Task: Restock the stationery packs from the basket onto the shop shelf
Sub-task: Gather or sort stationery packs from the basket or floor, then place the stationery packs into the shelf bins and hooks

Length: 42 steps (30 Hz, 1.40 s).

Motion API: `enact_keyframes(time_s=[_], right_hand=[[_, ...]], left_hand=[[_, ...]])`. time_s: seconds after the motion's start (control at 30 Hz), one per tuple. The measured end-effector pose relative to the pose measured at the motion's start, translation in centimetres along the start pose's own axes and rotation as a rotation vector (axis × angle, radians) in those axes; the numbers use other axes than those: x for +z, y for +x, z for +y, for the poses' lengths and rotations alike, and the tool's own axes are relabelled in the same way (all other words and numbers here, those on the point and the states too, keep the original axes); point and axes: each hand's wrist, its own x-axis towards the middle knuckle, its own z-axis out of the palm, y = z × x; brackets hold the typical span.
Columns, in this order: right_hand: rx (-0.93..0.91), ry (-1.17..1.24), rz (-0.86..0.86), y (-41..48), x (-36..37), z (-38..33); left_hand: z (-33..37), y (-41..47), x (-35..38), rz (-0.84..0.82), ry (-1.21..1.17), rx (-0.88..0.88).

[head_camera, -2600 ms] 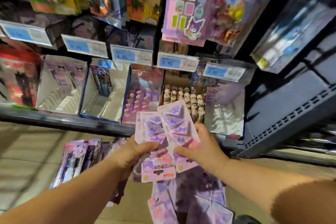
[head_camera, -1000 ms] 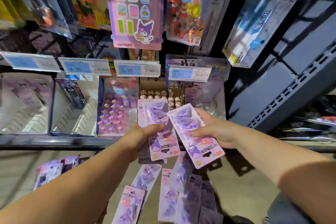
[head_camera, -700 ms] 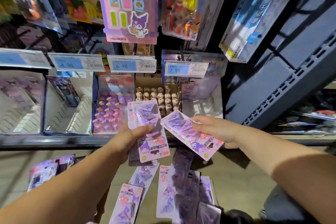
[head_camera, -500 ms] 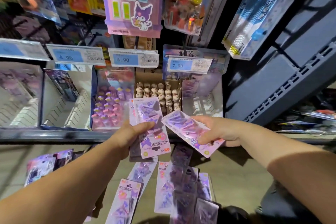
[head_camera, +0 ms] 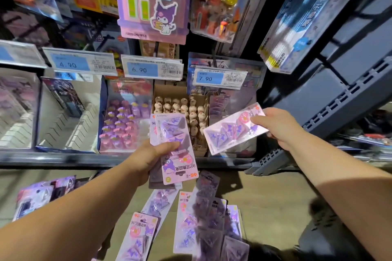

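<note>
Shop shelf [head_camera: 63,160], w/ a purple display box [head_camera: 231,99] just beyond the right hand [head_camera: 275,128]; spare clip packs [head_camera: 186,224] lie below both hands. Left hand [head_camera: 148,159] grips a stack of clip packs [head_camera: 172,133], thumb clamped across the front, long axis approx. upright. Right hand, nearer the box, pinches a single clip pack [head_camera: 231,133] by its upper-right end. The pack's long axis slants down-left from the fingers [head_camera: 257,120], free end toward the stack. Right arm reaches fwd.

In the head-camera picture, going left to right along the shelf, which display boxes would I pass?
White box → blue-edged box with one dark pack → box of purple-pink pieces → cardboard box of beige figures → purple box
</note>
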Motion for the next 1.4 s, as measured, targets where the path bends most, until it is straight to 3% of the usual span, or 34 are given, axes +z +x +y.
enact_keyframes(time_s=[0.17, 0.47, 0.67, 0.77, 0.93, 1.13, 1.4], right_hand=[[-0.159, -0.446, 0.176, 2.2, 0.0, -0.4], [-0.195, -0.822, 0.253, 6.8, 0.0, -3.2], [-0.015, -1.065, 0.218, 9.5, 2.6, -3.7], [0.039, -0.991, 0.108, 10.8, 3.4, -3.6], [-0.118, -0.851, -0.002, 11.3, 4.1, -3.9], [-0.341, -0.875, 0.010, 12.6, 5.4, -3.0], [-0.330, -0.918, 0.070, 13.4, 5.3, -2.8]], left_hand=[[-0.3, 0.7, -0.1, 0.002, 0.000, 0.006], [0.2, 1.4, -0.6, -0.057, -0.011, 0.049], [0.3, 2.4, -0.9, -0.075, 0.039, 0.052], [0.5, 2.7, -1.0, -0.085, 0.071, 0.055], [0.5, 3.4, -0.9, -0.077, 0.036, 0.073], [0.3, 3.7, -0.7, -0.078, 0.053, 0.081], [0.1, 3.9, -0.9, -0.090, 0.115, 0.061]])
